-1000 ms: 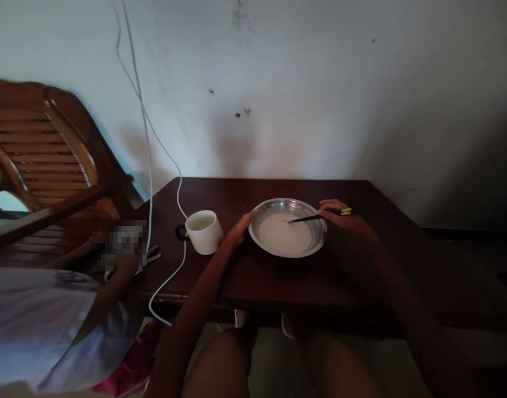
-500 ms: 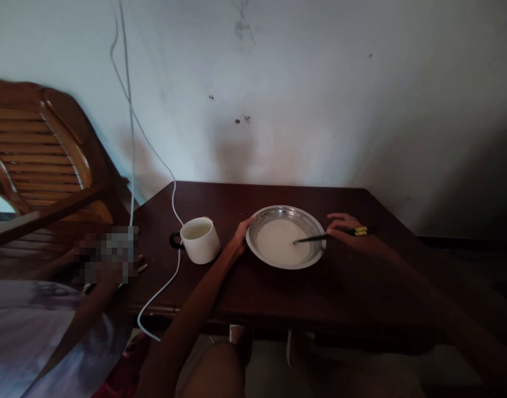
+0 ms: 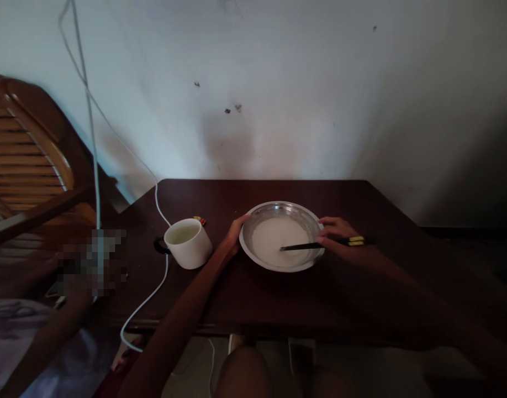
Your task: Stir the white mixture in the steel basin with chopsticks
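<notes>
A round steel plate with a white liquid or batter in it sits in the middle of a dark wooden table. My left hand grips the plate's left rim. My right hand rests at the plate's right rim, closed on a dark chopstick-like stick with yellow bands. The stick's tip lies in the white contents.
A white mug with a dark handle stands left of the plate. A white cable runs down the wall, across the table and over its front edge. A wooden slatted chair stands at left. Another person sits at lower left.
The stick's tip has swept from the far side of the plate toward its near side. My view has shifted slightly to the right. My left hand stays on the rim.
</notes>
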A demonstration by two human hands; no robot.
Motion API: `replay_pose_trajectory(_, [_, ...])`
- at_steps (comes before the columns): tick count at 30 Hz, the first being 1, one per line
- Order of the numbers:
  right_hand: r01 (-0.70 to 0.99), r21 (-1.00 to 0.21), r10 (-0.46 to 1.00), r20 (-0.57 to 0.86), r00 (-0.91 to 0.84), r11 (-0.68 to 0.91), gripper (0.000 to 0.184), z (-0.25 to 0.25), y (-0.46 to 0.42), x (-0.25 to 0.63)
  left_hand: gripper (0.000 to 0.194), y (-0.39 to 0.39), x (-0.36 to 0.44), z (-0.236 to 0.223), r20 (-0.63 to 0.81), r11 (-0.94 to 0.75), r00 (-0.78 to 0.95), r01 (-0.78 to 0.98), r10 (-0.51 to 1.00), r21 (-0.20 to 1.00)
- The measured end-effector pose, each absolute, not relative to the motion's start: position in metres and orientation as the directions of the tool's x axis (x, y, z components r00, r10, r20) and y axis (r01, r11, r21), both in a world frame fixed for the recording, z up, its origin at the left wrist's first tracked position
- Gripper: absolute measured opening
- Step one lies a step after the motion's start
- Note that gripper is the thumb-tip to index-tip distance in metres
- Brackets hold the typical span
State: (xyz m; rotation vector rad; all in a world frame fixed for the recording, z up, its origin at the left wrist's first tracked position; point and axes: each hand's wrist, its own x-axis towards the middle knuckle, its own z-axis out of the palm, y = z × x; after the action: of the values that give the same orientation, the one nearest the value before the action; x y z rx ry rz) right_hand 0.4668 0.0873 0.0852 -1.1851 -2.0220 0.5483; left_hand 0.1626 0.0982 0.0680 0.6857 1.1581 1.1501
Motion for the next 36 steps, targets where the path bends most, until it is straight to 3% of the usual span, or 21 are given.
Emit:
replay_pose_trajectory(2, [0.537,-0.669,0.857,0.366,-0.362,0.513,0.015,0.086,0.099,0.442,0.038,0.098,0.163,0.069,-0.334,0.307,-0.024,-0.335,0.942,0.891])
replay_pose_trajectory(6, [0.598,-0.632,0.867,0.409,-0.284,0.493,0.011,0.096,0.129,0.439,0.037,0.096,0.163,0.069,-0.34,0.313,-0.027,-0.33,0.94,0.891])
replay_pose_trajectory(13, [0.604,-0.629,0.872,0.359,-0.333,0.489,0.017,0.085,0.085,0.474,0.042,0.098,0.161,0.065,-0.319,0.305,-0.001,-0.293,0.948,0.906])
replay_pose_trajectory(20, [0.691,-0.557,0.881,0.386,-0.275,0.46,0.019,0.103,0.128,0.459,0.035,0.095,0.163,0.068,-0.333,0.305,0.005,-0.413,0.943,0.858])
replay_pose_trajectory(24, [0.677,-0.546,0.869,0.329,-0.369,0.494,0.024,0.104,0.09,0.483,0.035,0.092,0.164,0.071,-0.345,0.308,-0.011,-0.428,0.938,0.85])
replay_pose_trajectory(30, [0.65,-0.575,0.866,0.379,-0.327,0.497,0.012,0.103,0.103,0.423,0.034,0.094,0.165,0.073,-0.369,0.318,-0.037,-0.431,0.929,0.845])
replay_pose_trajectory(36, [0.71,-0.526,0.878,0.372,-0.302,0.468,0.019,0.116,0.105,0.478,0.034,0.093,0.163,0.068,-0.337,0.3,-0.006,-0.44,0.942,0.846])
